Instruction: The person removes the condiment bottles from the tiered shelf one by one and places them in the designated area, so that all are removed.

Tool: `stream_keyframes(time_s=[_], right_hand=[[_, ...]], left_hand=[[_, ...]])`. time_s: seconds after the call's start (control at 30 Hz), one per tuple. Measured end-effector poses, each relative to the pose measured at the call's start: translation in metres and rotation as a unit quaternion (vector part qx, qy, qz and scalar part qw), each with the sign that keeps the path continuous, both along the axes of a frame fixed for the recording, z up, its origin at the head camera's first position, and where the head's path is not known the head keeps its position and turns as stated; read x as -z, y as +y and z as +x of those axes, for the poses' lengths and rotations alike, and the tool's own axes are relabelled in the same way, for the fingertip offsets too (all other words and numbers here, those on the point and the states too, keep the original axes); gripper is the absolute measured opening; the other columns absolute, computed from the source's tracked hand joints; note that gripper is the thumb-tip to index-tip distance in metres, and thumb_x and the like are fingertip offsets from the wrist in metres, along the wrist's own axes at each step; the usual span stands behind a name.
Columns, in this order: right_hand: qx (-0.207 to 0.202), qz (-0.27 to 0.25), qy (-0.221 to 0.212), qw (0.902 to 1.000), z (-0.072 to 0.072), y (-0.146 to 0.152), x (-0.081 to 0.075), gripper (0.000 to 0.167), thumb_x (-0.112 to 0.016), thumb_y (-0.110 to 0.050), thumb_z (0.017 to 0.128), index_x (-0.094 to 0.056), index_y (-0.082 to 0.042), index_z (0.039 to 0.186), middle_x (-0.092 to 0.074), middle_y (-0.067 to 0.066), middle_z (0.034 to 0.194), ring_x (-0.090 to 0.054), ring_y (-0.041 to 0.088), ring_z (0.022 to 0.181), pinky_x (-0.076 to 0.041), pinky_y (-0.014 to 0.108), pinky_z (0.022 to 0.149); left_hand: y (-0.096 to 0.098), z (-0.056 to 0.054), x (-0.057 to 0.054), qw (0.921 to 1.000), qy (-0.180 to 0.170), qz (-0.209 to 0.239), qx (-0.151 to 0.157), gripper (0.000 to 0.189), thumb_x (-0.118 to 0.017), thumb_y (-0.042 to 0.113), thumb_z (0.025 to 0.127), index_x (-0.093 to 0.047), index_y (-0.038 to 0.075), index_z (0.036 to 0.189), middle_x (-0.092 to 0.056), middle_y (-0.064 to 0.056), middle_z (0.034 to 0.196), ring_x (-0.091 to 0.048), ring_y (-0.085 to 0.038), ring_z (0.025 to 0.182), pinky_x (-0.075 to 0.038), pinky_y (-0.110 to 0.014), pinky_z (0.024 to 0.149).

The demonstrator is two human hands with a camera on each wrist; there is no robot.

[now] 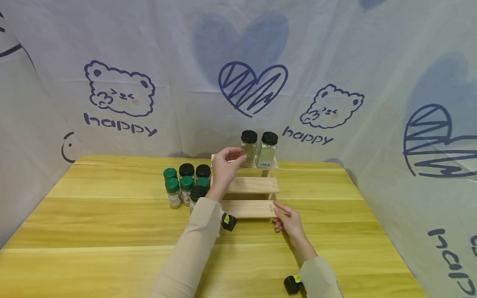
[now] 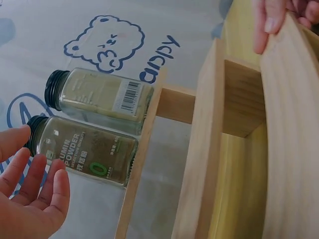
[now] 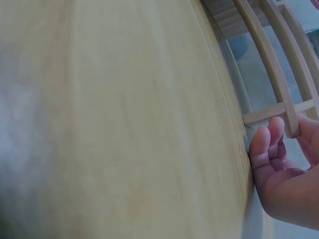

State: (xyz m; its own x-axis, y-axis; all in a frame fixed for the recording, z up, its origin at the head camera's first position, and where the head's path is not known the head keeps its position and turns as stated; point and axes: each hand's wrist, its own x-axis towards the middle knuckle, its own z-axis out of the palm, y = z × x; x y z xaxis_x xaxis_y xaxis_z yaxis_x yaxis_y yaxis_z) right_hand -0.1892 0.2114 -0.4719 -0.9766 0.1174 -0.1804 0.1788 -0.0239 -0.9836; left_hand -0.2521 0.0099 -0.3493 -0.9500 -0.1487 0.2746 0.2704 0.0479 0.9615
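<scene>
A three-step wooden rack [image 1: 249, 209] stands on the table. On its top step are two upright glass spice jars with black lids: a brown cumin powder jar [image 2: 94, 152] and a paler jar [image 1: 267, 154] with a barcode to its right. My left hand [image 1: 224, 167] is beside the cumin powder jar, fingers loosely bent and apart, thumb near the lid; it grips nothing, and whether a fingertip touches the glass is unclear. At the right end of the lowest step, my right hand [image 1: 291, 222] holds the rack's edge between thumb and fingers.
Left of the rack stand several spice jars, some with green lids [image 1: 172, 184] and some with black lids [image 1: 186, 170]. My left forearm partly hides one black-lidded jar [image 1: 198, 193]. A printed cloth [image 1: 186, 103] hangs behind the wooden table [image 1: 112, 215].
</scene>
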Motion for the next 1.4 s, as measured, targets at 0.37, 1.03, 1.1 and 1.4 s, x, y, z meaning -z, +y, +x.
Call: stream_keyframes(time_s=[0.37,1.03,1.1,1.4], right_hand=[[0.005,-0.001,0.006,1.0,-0.001,0.0,0.002,0.035,-0.053,-0.01,0.09,-0.051,0.003,0.123,-0.057,0.004,0.056,-0.046,0.007,0.038,-0.043,0.019,0.038],[0.003,-0.001,0.005,1.0,-0.002,0.001,0.003,0.035,-0.053,-0.009,0.09,-0.051,0.002,0.123,-0.056,0.005,0.056,-0.046,0.007,0.038,-0.044,0.02,0.038],[0.002,-0.002,0.005,1.0,-0.002,0.001,0.003,0.035,-0.053,-0.009,0.09,-0.051,0.002,0.123,-0.056,0.005,0.056,-0.046,0.007,0.038,-0.044,0.019,0.038],[0.004,-0.001,0.004,1.0,-0.002,0.0,0.003,0.035,-0.053,-0.01,0.09,-0.051,0.002,0.123,-0.056,0.005,0.056,-0.045,0.007,0.038,-0.043,0.019,0.038]], left_hand=[[0.003,-0.018,-0.001,0.9989,-0.034,0.031,-0.014,0.043,-0.073,0.015,0.075,-0.058,0.003,0.114,-0.057,-0.01,0.111,-0.051,-0.022,0.101,-0.045,-0.032,0.082],[0.015,-0.041,-0.009,0.9984,-0.052,-0.012,0.019,0.065,-0.075,0.024,0.073,-0.047,0.012,0.13,-0.046,-0.006,0.129,-0.04,-0.022,0.114,-0.037,-0.034,0.093],[0.016,-0.042,-0.01,0.9984,-0.051,-0.015,0.02,0.066,-0.075,0.024,0.073,-0.046,0.011,0.13,-0.046,-0.007,0.129,-0.041,-0.022,0.114,-0.038,-0.033,0.093],[0.019,-0.047,-0.008,0.9978,-0.049,-0.035,0.027,0.063,-0.075,0.021,0.073,-0.048,0.009,0.128,-0.051,-0.009,0.122,-0.045,-0.022,0.109,-0.04,-0.031,0.09]])
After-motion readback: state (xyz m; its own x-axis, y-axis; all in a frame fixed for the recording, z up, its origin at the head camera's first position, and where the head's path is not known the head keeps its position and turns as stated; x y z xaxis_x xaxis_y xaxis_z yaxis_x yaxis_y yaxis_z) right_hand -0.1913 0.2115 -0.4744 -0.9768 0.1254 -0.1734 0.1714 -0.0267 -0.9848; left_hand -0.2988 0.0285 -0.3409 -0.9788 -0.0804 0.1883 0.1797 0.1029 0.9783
